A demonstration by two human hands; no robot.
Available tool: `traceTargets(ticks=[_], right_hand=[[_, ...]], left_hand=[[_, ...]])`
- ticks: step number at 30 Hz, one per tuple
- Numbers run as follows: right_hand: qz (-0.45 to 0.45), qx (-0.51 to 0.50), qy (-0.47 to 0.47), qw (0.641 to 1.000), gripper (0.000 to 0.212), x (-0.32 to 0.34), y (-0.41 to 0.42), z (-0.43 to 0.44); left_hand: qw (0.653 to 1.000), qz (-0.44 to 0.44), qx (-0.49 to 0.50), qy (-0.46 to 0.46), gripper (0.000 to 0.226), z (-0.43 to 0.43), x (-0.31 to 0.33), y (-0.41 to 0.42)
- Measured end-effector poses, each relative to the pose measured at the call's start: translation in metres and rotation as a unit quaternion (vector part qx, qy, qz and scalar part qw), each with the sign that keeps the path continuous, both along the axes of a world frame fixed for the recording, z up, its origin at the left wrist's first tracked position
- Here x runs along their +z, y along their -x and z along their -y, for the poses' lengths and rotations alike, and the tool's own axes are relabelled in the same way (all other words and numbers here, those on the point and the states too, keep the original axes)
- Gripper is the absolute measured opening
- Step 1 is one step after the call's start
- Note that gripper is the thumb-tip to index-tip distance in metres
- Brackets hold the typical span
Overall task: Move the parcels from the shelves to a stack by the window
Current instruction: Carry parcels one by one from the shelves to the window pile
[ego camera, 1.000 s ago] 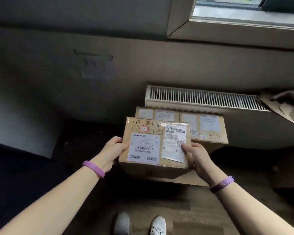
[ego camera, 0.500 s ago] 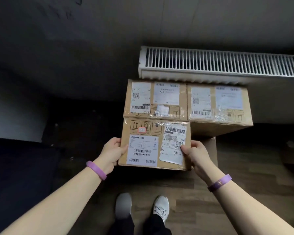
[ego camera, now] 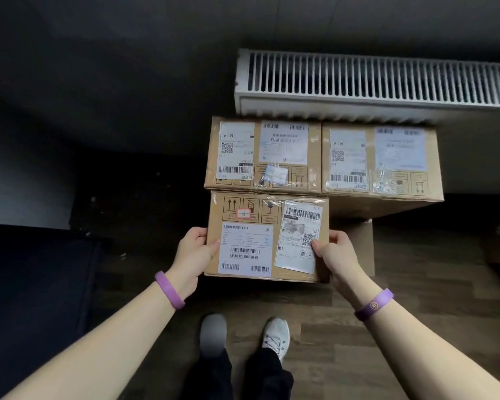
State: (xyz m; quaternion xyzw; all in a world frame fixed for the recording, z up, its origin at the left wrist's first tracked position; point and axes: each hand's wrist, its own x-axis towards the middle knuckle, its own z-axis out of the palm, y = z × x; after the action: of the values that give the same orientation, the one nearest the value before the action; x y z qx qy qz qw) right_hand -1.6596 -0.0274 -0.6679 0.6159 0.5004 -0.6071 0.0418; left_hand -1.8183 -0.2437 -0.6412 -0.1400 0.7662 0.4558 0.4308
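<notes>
I hold a brown cardboard parcel (ego camera: 267,236) with white shipping labels, level, between both hands. My left hand (ego camera: 192,252) grips its left side and my right hand (ego camera: 334,252) grips its right side, thumb on the top label. Its far edge meets a second labelled parcel (ego camera: 261,154) on top of the stack below the radiator. A third parcel (ego camera: 381,163) sits beside that one on the right. Another box (ego camera: 364,246) shows partly beneath them at the right.
A white radiator (ego camera: 373,82) runs along the wall behind the stack. The floor (ego camera: 416,298) is dark wood planks. My two shoes (ego camera: 243,336) stand just below the held parcel. A dark object (ego camera: 35,298) fills the left side.
The view has tilted down, so the window has left the frame. The held parcel has come down and forward to sit against the front of the stacked parcels.
</notes>
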Motion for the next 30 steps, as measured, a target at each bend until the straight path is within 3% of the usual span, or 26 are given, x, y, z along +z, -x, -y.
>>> traceTargets(ticks=[8,17,19,22,30], right_hand=[[-0.011,-0.003,0.005,1.000,0.027,0.002,-0.001,0.003],[-0.007,0.059,-0.024,0.998,0.034,0.019,0.002,0.003],[-0.007,0.083,-0.039,0.996,0.031,0.035,0.005,0.002],[0.008,0.101,-0.056,0.993,0.061,0.072,0.013,-0.004],[-0.072,0.139,-0.083,0.984,0.060,0.223,0.052,-0.011]], left_hand=[[1.000,-0.003,-0.015,0.004,0.015,0.002,0.007,0.002],[0.999,0.013,-0.033,0.008,0.032,-0.008,0.020,0.003],[0.999,0.025,-0.038,0.007,0.046,-0.011,0.037,0.004],[0.999,0.016,-0.043,0.016,0.061,-0.013,0.073,0.010],[0.995,-0.072,-0.067,-0.025,0.051,-0.016,0.221,0.046]])
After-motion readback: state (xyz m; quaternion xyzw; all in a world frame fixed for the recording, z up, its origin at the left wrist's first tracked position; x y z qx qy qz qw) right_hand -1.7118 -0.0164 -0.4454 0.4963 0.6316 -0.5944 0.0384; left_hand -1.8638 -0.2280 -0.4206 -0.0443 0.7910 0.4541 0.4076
